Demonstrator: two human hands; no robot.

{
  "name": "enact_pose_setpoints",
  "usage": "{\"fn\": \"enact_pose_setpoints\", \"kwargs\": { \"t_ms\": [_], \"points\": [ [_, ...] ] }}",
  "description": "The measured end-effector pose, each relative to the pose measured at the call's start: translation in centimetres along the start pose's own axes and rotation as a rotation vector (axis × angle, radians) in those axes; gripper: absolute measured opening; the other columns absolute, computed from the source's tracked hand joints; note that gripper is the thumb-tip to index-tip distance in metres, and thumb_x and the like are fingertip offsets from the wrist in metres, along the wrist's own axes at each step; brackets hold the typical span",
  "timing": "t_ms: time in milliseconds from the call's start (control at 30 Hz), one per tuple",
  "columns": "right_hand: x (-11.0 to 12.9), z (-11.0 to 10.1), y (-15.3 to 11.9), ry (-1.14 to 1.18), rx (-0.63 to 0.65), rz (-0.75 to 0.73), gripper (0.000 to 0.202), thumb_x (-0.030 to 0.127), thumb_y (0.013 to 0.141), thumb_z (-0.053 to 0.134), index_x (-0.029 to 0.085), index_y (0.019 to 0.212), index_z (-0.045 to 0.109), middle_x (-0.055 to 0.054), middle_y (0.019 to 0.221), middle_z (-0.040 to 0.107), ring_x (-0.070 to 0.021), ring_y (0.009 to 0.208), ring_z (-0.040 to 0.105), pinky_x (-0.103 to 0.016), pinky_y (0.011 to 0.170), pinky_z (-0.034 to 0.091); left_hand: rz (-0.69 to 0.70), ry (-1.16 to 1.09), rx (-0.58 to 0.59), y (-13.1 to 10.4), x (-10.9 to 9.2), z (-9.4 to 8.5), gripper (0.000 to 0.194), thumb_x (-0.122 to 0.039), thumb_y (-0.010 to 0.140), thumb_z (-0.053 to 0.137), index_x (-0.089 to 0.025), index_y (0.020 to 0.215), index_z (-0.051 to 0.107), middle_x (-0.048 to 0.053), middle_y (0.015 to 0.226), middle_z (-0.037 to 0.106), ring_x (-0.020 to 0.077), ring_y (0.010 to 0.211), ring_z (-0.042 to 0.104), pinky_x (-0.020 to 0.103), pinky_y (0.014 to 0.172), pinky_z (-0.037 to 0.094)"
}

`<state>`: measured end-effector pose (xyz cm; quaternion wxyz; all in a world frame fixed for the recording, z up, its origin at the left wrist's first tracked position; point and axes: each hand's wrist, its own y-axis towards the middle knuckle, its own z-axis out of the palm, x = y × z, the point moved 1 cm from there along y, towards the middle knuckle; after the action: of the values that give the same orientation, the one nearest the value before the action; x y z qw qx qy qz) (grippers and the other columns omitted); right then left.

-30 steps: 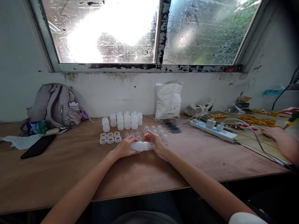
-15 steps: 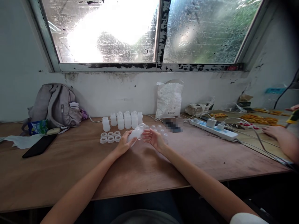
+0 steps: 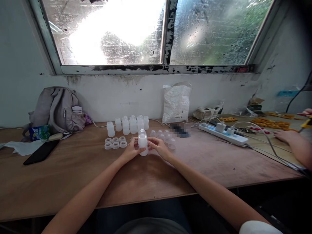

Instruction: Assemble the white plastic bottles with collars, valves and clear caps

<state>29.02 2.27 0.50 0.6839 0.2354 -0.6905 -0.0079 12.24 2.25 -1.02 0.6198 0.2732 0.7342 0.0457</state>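
A frosted white baby bottle (image 3: 142, 144) with a clear dome cap stands upright between my two hands, just above or on the table. My left hand (image 3: 131, 150) grips it from the left, the thumb across its front. From the other side, the fingers of my right hand (image 3: 159, 148) close against the bottle. Behind and to the left, several similar bottles (image 3: 133, 125) stand in a group, some with clear caps. White screw rings (image 3: 115, 145) lie in two rows near my left hand. Clear dome caps (image 3: 168, 136) sit just beyond my right hand.
A white plastic bag (image 3: 176, 103) leans on the wall beside a blurred-out dark object (image 3: 180, 130). To the right lies a power strip (image 3: 223, 135) with cables. Another person's hand (image 3: 284, 136) is at far right by yellow pieces (image 3: 270, 124). A backpack (image 3: 57, 109) and black phone (image 3: 41, 152) are left.
The bottle has gone from tilted to upright. My right hand, which was open near its cap, has moved down and its fingers now rest against the bottle's side.
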Motion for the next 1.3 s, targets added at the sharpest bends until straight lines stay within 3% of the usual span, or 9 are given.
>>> {"fn": "enact_pose_setpoints", "kwargs": {
  "t_ms": [167,400,500,600,667,800,967,1100,1300],
  "points": [
    [-0.1,0.1,0.1,0.007,0.0,0.063,0.029,0.039,0.072,0.056,0.017,0.089,0.063,-0.005,0.083,0.062,-0.0145,0.071,0.057,-0.024,0.055,0.049,0.021,0.133,0.033,-0.2,-0.3,0.0,0.05,-0.034,0.066,0.065,-0.017,0.106,0.041,0.01,0.106,0.058,0.0201,0.099,0.055,0.039,0.089,0.041],
    [-1.2,-0.1,0.5,-0.039,-0.084,0.147,0.028,0.043,0.071,0.057,0.015,0.071,0.06,-0.002,0.064,0.059,-0.0097,0.051,0.054,-0.02,0.042,0.045,0.028,0.266,0.053,-0.2,-0.3,0.2,0.06,-0.036,0.062,0.067,-0.018,0.112,0.038,0.009,0.109,0.052,0.0211,0.097,0.053,0.037,0.083,0.045],
    [-1.4,-0.2,0.5,-0.021,-0.091,0.133,0.026,0.042,0.071,0.057,0.016,0.072,0.06,-0.002,0.063,0.058,-0.0091,0.049,0.053,-0.018,0.039,0.043,0.095,0.312,-0.069,-0.1,-1.1,-0.1,0.067,-0.035,0.062,0.067,-0.021,0.118,0.032,0.011,0.121,0.043,0.022,0.105,0.048,0.037,0.085,0.042],
    [-1.5,-0.3,0.4,-0.021,-0.091,0.122,0.026,0.042,0.072,0.056,0.016,0.073,0.059,-0.002,0.063,0.058,-0.0086,0.048,0.053,-0.017,0.038,0.042,0.188,0.404,-0.258,0.0,-2.6,-0.4,0.051,-0.035,0.072,0.058,-0.024,0.115,0.033,0.009,0.12,0.043,0.0184,0.1,0.05,0.033,0.082,0.043],
    [-1.6,-0.3,0.4,-0.056,-0.09,0.118,0.026,0.042,0.072,0.056,0.016,0.072,0.059,-0.001,0.063,0.057,-0.0085,0.048,0.052,-0.017,0.038,0.043,0.251,0.515,-0.306,0.0,-3.7,-0.5,0.043,-0.034,0.075,0.054,-0.024,0.112,0.036,0.007,0.114,0.046,0.017,0.096,0.051,0.032,0.081,0.042],
    [-1.6,-0.2,0.3,-0.135,-0.084,0.124,0.026,0.041,0.072,0.054,0.016,0.073,0.058,-0.002,0.066,0.057,-0.0085,0.047,0.052,-0.019,0.04,0.043,0.321,0.711,-0.245,0.6,-5.6,-0.5,0.044,-0.037,0.074,0.054,-0.024,0.114,0.04,0.007,0.113,0.045,0.0181,0.095,0.051,0.031,0.082,0.041],
    [-1.8,-0.2,0.5,-0.186,-0.075,0.119,0.023,0.038,0.073,0.054,0.016,0.071,0.058,-0.001,0.065,0.057,-0.0074,0.045,0.05,-0.019,0.04,0.042,0.231,0.786,-0.181,2.5,-6.6,-0.8,0.036,-0.037,0.072,0.056,-0.023,0.104,0.048,0.003,0.091,0.056,0.0167,0.079,0.055,0.029,0.071,0.044],
    [-2.0,-0.3,0.5,-0.226,-0.071,0.103,0.024,0.04,0.074,0.052,0.017,0.073,0.058,0.0,0.065,0.057,-0.0066,0.043,0.049,-0.018,0.04,0.041,0.224,0.797,-0.177,3.6,-8.0,-3.3,0.034,-0.036,0.069,0.059,-0.023,0.099,0.051,0.001,0.084,0.059,0.0147,0.074,0.057,0.026,0.067,0.045],
    [-2.3,-0.4,0.5,-0.333,-0.039,0.089,0.026,0.039,0.078,0.046,0.015,0.08,0.057,-0.001,0.068,0.056,-0.007,0.046,0.05,-0.019,0.044,0.042,0.153,0.943,-0.359,5.2,-11.5,-10.8,0.045,-0.038,0.066,0.06,-0.021,0.106,0.049,0.003,0.091,0.06,0.0133,0.069,0.058,0.026,0.066,0.047]
  ]
}}
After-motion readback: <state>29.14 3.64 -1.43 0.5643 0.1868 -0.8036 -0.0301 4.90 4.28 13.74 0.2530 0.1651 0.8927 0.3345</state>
